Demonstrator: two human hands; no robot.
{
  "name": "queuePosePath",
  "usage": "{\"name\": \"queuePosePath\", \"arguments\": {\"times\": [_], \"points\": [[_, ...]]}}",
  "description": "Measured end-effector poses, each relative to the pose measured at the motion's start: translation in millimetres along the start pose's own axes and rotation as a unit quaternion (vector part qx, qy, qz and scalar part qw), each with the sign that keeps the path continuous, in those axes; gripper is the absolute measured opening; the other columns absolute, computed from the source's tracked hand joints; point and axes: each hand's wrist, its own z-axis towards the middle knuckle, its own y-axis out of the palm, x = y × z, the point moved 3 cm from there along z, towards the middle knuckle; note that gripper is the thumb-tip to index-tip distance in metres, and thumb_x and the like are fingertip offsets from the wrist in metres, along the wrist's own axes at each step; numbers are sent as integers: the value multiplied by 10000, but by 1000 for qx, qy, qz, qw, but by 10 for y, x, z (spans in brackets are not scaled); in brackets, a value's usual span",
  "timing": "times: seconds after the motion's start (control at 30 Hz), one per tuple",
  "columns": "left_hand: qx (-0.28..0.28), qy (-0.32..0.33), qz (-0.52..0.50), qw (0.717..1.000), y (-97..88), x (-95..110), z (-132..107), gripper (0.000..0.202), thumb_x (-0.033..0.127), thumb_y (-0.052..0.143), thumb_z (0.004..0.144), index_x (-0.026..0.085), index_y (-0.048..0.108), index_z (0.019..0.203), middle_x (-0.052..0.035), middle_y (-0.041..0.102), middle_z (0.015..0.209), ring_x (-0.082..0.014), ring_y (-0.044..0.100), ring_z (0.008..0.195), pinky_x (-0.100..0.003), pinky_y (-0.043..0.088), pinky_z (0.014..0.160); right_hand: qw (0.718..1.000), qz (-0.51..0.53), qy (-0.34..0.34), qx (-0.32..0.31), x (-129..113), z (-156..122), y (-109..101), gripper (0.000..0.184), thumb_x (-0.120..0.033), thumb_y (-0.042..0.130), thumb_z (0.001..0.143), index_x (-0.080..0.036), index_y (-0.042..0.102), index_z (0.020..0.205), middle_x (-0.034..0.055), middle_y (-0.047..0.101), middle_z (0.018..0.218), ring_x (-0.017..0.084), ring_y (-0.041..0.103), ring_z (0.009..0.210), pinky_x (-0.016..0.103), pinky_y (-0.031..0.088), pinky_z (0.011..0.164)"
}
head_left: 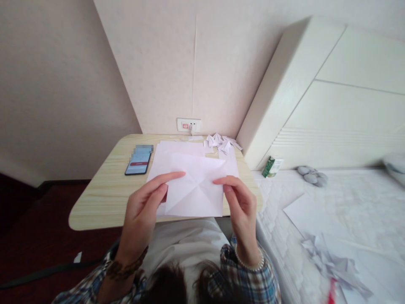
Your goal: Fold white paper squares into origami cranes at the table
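Between my two hands is a square sheet of white paper (196, 188) with creases running corner to corner and crossing near its middle. My left hand (147, 196) grips its left edge, index finger stretched over the top face and thumb near the edge. On the right edge, my right hand (238, 196) pinches the sheet between thumb and index finger. The remaining fingers of both hands are mostly hidden. Behind the held sheet, more white paper (180, 147) lies flat on the small wooden table (104, 190).
A lit smartphone (139, 162) lies on the table's left side. Folded paper pieces (220, 141) are heaped at the back right, below a wall socket (189, 125). On the bed (272, 211) at right are a green-and-white carton (272, 166), a grey item (312, 175) and crumpled-looking folded papers (338, 264).
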Motion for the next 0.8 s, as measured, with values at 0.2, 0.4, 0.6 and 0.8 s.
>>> {"name": "queuePosePath", "arguments": {"times": [0.2, 0.4, 0.6, 0.8], "points": [[-89, -39, -109, 989, -16, -49, 17, 347, 165, 523, 841, 221, 719, 1122, -17, 715, 1175, -219, 621, 1096, -257, 482, 892, 993, 54, 38, -93, 24, 1, -88, 329, -144, 493, 912, -327, 682, 1109, 9, 648, 1140, 177, 570, 1078, 282, 473, 836], [-138, -50, -100, 984, -52, -47, 67, 444, 90, 541, 764, 248, 716, 1140, -24, 749, 1079, -205, 680, 982, -239, 535, 796, 988, 99, 77, -88, 53, 40, -81, 241, -157, 587, 862, -298, 713, 1012, 10, 638, 1058, 163, 585, 989, 259, 472, 786], [-127, -24, -66, 989, -15, 45, 64, 294, 187, 678, 756, 237, 757, 1035, -48, 741, 1110, -239, 678, 1021, -277, 552, 844, 990, 96, 94, 45, 102, 36, -26, 121, -273, 662, 837, -218, 648, 730, -30, 584, 711, 112, 523, 688, 212, 411, 599], [-15, -52, -61, 997, 55, -60, 71, 172, 318, 754, 731, 225, 748, 876, -39, 767, 880, -243, 708, 829, -341, 590, 747, 983, 115, 114, 91, 89, 22, 53, 117, -255, 681, 810, -232, 581, 868, -30, 591, 754, 117, 545, 705, 220, 440, 612]]}}
